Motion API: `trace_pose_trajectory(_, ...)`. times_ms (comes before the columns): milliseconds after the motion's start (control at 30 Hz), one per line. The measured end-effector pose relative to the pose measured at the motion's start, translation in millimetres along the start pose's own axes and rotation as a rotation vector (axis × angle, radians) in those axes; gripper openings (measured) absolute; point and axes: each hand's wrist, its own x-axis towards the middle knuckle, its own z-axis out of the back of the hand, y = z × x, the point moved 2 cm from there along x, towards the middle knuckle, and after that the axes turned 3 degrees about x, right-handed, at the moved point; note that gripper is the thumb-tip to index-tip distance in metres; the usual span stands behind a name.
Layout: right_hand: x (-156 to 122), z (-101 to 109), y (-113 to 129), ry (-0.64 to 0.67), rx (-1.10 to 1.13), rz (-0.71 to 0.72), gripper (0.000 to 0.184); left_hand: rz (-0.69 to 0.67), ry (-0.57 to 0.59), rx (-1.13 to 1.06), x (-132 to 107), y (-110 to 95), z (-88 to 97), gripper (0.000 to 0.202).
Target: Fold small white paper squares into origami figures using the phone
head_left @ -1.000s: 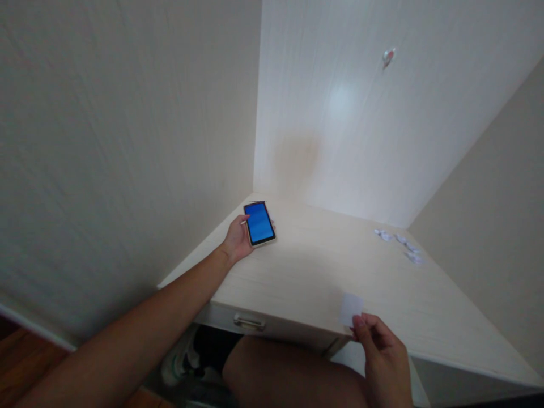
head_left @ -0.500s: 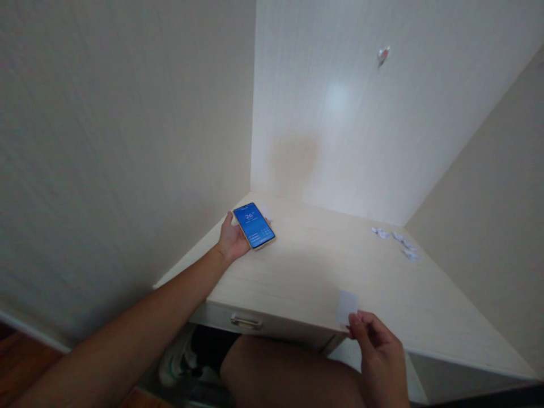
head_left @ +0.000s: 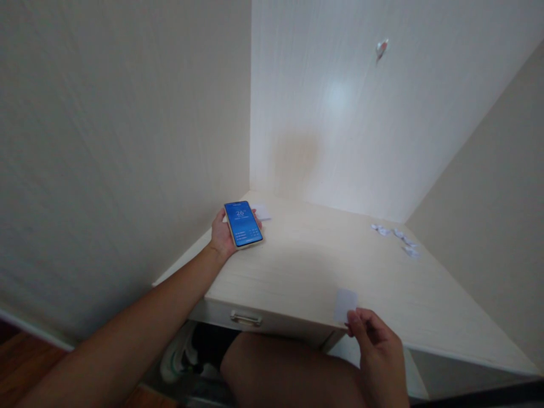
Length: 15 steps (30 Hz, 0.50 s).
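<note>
My left hand (head_left: 221,234) grips a smartphone (head_left: 243,223) with a lit blue screen, held just above the far left part of a pale wooden desk (head_left: 306,266). A small white paper (head_left: 260,211) lies on the desk right behind the phone. My right hand (head_left: 374,345) is at the desk's near edge and pinches a small white square card (head_left: 345,304) between thumb and fingers.
Several small white scraps (head_left: 397,238) lie at the desk's far right. A drawer with a metal handle (head_left: 246,318) sits under the front edge. Walls close the desk in on the left, back and right. My bare knee (head_left: 280,368) and a shoe (head_left: 178,357) are below.
My left hand has drawn the phone a little toward me and to the left, uncovering the white paper behind it. The right hand has stayed with its card.
</note>
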Motion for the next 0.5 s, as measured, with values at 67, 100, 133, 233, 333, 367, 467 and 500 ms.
trace_pose_trajectory(67, -0.3, -0.1, 1.7, -0.002, 0.002, 0.006, 0.042, 0.005, 0.009, -0.025, 1.5, -0.7, 1.1, 0.060)
trace_pose_trajectory(100, -0.4, -0.2, 2.7, -0.004, -0.001, 0.013, 0.042, 0.007, 0.008, -0.038, 2.2, -1.0, 1.5, 0.060)
trace_pose_trajectory(133, -0.5, -0.4, 3.8, -0.006, -0.005, 0.022, 0.043, 0.009, 0.004, -0.050, 2.7, -1.2, 1.7, 0.059)
trace_pose_trajectory(233, -0.8, -1.0, 5.8, -0.005, -0.010, 0.039, 0.044, 0.010, -0.025, -0.072, 4.0, -1.8, 1.9, 0.055)
trace_pose_trajectory(333, -1.2, -1.3, 5.3, 0.003, -0.007, 0.025, 0.043, -0.012, -0.059, -0.085, 4.8, -2.8, 1.7, 0.053)
trace_pose_trajectory(367, -1.3, -1.3, 4.8, 0.006, -0.007, 0.018, 0.043, -0.021, -0.069, -0.090, 5.1, -3.2, 1.6, 0.053)
trace_pose_trajectory(467, -2.0, -1.2, 4.1, 0.013, -0.008, 0.012, 0.042, -0.032, -0.084, -0.096, 6.2, -3.8, 1.3, 0.053)
trace_pose_trajectory(500, -2.3, -1.3, 4.2, 0.013, -0.008, 0.013, 0.042, -0.030, -0.080, -0.088, 6.6, -4.0, 1.1, 0.054)
